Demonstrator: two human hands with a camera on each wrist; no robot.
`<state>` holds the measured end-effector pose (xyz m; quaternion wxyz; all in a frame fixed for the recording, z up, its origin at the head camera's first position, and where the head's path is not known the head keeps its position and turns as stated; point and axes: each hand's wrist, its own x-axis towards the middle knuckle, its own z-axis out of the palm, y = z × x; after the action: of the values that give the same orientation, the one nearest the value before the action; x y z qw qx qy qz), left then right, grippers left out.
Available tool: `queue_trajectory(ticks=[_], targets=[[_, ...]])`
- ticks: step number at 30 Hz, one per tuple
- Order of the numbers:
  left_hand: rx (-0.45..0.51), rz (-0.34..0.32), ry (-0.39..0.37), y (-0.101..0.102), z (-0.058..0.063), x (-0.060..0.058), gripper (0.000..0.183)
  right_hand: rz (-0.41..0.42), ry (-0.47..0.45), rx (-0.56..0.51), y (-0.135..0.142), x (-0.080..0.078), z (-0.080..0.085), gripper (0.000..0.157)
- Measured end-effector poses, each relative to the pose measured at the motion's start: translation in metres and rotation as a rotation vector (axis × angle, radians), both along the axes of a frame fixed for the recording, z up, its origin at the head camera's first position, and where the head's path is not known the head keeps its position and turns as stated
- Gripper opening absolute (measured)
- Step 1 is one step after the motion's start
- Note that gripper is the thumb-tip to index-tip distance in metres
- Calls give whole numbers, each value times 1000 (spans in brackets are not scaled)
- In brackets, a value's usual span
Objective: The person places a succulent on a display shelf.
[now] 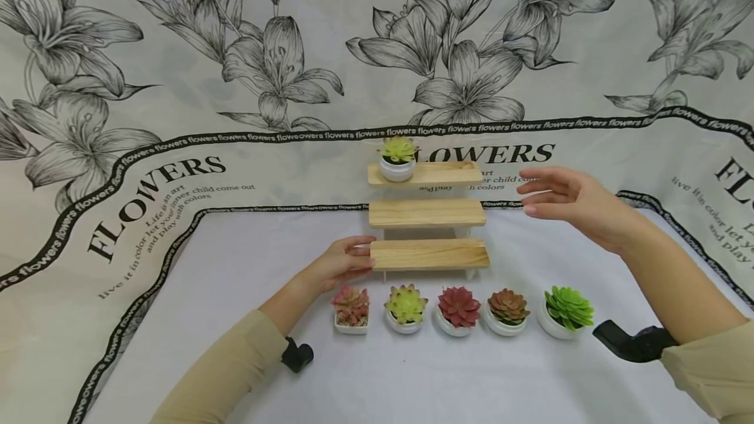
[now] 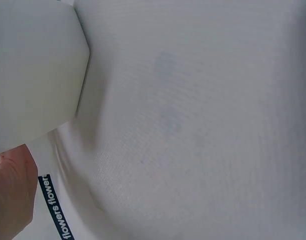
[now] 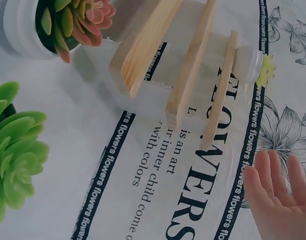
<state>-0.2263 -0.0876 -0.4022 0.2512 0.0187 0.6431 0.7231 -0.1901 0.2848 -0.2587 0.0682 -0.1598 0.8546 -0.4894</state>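
Note:
A three-tier display stand with wooden boards (image 1: 429,255) and pale side supports stands in the middle of the head view. My left hand (image 1: 341,263) grips the left end of its lowest board; in the left wrist view a white panel (image 2: 38,70) hides most of the fingers. To the right of the top board, my right hand (image 1: 580,205) is raised with fingers apart and nothing in them. One yellow-green potted succulent (image 1: 397,158) sits at the left of the top board, in a round white pot. The two lower boards are bare.
In front of the stand several potted succulents form a row: a pink one (image 1: 351,309) in a square pot, then yellow-green (image 1: 406,306), dark red (image 1: 458,309), brown (image 1: 508,309) and bright green (image 1: 567,311). A flower-printed cloth (image 1: 306,175) hangs behind the white table (image 1: 412,381).

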Motion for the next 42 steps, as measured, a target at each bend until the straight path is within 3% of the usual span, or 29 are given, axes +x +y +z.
queue_trajectory(ticks=[12, 25, 30, 42], targets=[[-8, 12, 10, 4, -2, 0, 55, 42, 14, 17, 32, 16, -16, 50], [-15, 30, 14, 3, 0, 1, 53, 63, 56, 39, 58, 26, -25, 55], [-14, 35, 9, 2, -2, 1, 54, 110, 77, 58, 69, 31, -32, 60], [-26, 53, -3, 2, -3, 0, 53, 163, 63, -27, 89, 43, -60, 67]])
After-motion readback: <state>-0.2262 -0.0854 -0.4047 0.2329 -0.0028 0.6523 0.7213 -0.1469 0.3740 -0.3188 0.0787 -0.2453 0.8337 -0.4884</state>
